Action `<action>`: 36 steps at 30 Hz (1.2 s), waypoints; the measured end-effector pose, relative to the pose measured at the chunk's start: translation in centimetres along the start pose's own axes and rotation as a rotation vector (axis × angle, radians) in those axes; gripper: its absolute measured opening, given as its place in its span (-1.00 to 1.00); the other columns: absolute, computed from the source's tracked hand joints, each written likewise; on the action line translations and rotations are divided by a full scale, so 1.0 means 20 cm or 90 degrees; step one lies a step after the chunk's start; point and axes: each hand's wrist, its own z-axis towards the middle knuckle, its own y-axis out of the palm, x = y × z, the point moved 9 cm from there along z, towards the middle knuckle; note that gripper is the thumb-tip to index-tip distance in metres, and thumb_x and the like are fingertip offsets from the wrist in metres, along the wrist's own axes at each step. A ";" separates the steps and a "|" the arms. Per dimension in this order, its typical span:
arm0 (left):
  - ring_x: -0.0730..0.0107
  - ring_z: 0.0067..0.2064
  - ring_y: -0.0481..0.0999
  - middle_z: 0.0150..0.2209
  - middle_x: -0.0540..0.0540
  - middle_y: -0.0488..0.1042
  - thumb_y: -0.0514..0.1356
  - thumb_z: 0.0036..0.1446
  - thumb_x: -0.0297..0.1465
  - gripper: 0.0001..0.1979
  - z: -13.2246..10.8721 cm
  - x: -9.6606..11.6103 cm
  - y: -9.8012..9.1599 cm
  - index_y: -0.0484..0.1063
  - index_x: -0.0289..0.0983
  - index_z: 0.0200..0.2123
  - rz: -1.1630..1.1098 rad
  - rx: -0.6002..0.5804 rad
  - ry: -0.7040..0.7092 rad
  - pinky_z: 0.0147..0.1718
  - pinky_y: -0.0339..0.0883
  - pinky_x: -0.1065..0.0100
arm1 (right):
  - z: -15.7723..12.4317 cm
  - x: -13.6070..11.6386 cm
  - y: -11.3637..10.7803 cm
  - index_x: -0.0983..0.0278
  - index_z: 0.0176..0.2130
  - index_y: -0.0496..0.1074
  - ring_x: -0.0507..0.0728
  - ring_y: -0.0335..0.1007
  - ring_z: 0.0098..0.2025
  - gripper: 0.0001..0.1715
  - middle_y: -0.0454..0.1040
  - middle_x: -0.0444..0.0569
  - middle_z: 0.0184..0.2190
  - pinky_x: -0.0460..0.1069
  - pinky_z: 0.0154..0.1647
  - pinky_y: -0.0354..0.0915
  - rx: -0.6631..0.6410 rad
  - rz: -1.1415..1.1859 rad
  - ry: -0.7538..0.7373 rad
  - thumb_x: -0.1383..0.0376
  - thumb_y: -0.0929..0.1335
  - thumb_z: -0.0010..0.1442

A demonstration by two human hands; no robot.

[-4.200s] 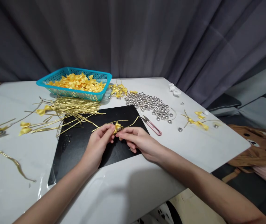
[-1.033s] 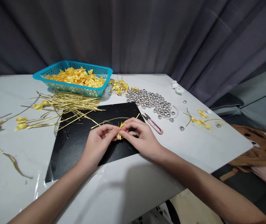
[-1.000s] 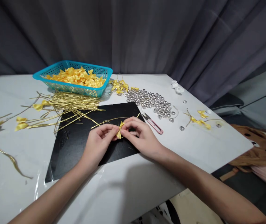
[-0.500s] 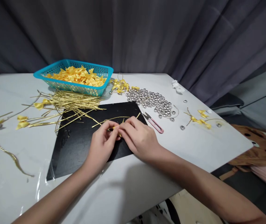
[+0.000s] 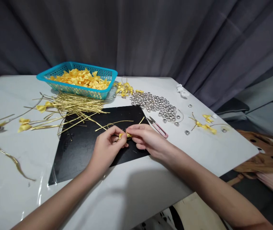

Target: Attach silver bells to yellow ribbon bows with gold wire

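Note:
My left hand [image 5: 110,140] is closed over the black board, its thumb and fingers pinching a small yellow ribbon bow [image 5: 129,135]. From the other side, my right hand [image 5: 147,136] pinches at the bow's right edge, with its lower fingers curled. A thin wire tip seems to poke up between the fingertips; the fingers cover most of the join. Just beyond my hands, loose gold wire ties [image 5: 119,121] lie on the black board [image 5: 79,161]. Pink-handled thread snips [image 5: 159,128] rest to the right of the board.
A blue basket [image 5: 79,87] of yellow ribbon bows stands at the back left, with a bundle of gold wire ties [image 5: 76,103] before it. Silver heart-shaped beads [image 5: 155,103] are heaped at the back right. Finished-looking bows with wire [image 5: 205,126] lie at the right.
My right hand has turned and its fingertips have drawn slightly right, apart from the left fingers. More of the yellow bow now shows between the hands. My left hand has barely moved.

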 end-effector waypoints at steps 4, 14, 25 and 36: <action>0.50 -0.50 0.50 -0.58 0.04 0.50 0.26 -0.07 -0.41 -0.91 0.02 -0.02 0.01 0.41 -0.32 -0.49 -0.044 -0.009 -0.030 -0.47 0.31 0.54 | 0.00 0.04 -0.01 0.31 -0.60 0.26 -0.14 -0.23 -0.70 -0.74 0.01 -0.32 -0.73 -0.19 -0.74 -0.23 -0.057 0.067 0.093 0.42 0.34 0.07; 0.56 -0.53 0.51 -0.59 0.05 0.52 0.32 -0.15 -0.43 -0.88 0.02 -0.04 -0.03 0.46 -0.34 -0.52 -0.111 0.040 -0.056 -0.49 0.34 0.59 | 0.00 -0.02 -0.05 0.32 -0.47 0.38 -0.15 -0.05 -0.78 -0.87 0.21 -0.29 -0.72 -0.20 -0.81 -0.06 0.034 -0.096 -0.038 0.35 0.40 0.07; 0.54 -0.49 0.53 -0.56 0.05 0.54 0.36 -0.18 -0.43 -0.87 0.02 -0.03 -0.08 0.48 -0.34 -0.51 -0.162 0.103 -0.059 -0.45 0.37 0.59 | -0.03 -0.09 -0.06 0.33 -0.48 0.39 -0.12 0.05 -0.75 -0.76 0.25 -0.26 -0.69 -0.21 -0.82 0.06 0.094 -0.269 -0.146 0.21 0.40 0.08; 0.50 -0.42 0.54 -0.46 -0.01 0.61 0.39 -0.19 -0.41 -0.84 0.01 -0.06 -0.09 0.57 -0.30 -0.45 -0.183 0.114 -0.084 -0.40 0.40 0.55 | -0.05 -0.10 -0.01 0.35 -0.38 0.46 -0.11 0.12 -0.66 -0.88 0.42 -0.13 -0.49 -0.17 -0.71 0.07 0.081 -0.312 -0.247 0.31 0.39 0.04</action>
